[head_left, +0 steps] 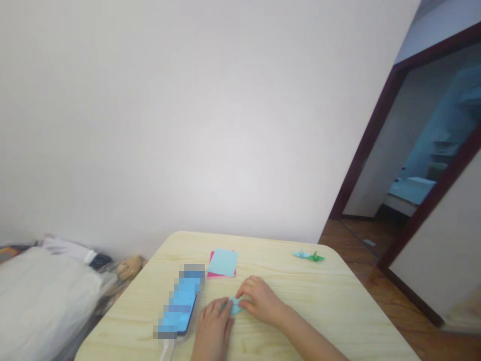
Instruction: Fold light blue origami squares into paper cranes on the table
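A small light-blue folded paper (pixel 236 305) lies on the pale wooden table (pixel 319 321), between my two hands. My left hand (pixel 214 323) rests on the table with its fingertips at the paper's left edge. From the right, my right hand (pixel 260 301) curves over the paper, thumb and fingers closed on its right side. Behind them lies a stack of square sheets, light blue (pixel 223 262) on top of pink (pixel 218 275). Two small folded paper figures, one light blue (pixel 301 254) and one green (pixel 316 257), sit touching near the table's back right.
A phone (pixel 182 303) with a blurred blue screen lies left of my hands, a white cable (pixel 168 348) at its near end. White bedding (pixel 45 301) and bagged items are at the left. A white wall stands behind the table, and a doorway opens at the right.
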Demonstrator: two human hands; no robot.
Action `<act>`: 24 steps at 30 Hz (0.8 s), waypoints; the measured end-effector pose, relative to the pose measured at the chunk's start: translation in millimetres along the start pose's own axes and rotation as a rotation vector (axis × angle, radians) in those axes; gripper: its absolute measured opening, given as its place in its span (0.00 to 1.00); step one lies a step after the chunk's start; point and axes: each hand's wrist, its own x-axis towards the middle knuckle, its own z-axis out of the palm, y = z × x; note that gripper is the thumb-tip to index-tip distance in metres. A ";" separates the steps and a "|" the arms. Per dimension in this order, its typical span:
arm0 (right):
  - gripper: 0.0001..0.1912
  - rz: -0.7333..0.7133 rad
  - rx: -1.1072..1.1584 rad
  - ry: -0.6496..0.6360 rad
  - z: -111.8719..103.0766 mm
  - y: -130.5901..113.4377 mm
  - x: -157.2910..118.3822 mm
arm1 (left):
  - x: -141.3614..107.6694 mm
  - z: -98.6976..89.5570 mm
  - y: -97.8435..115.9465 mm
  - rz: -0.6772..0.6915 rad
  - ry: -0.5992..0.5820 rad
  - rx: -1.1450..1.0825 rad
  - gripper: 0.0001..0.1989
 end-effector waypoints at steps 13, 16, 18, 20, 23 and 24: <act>0.07 0.192 -0.109 0.055 -2.5 21.2 -47.6 | 47.9 -8.6 24.1 0.240 -0.138 -0.146 0.10; 0.06 0.204 -0.131 0.057 -1.5 22.9 -49.8 | 48.7 -8.7 28.5 0.256 -0.134 -0.151 0.10; 0.06 0.223 -0.141 0.067 -0.3 22.0 -50.7 | 47.8 -8.0 30.4 0.261 -0.125 -0.157 0.09; 0.05 0.248 -0.148 0.083 1.1 19.9 -51.2 | 46.3 -6.7 31.0 0.264 -0.116 -0.164 0.09; 0.04 0.273 -0.138 0.106 2.8 16.1 -51.6 | 44.1 -4.6 29.9 0.272 -0.110 -0.170 0.08; 0.03 0.278 -0.130 0.113 3.4 15.1 -51.8 | 43.6 -4.0 29.5 0.273 -0.109 -0.170 0.08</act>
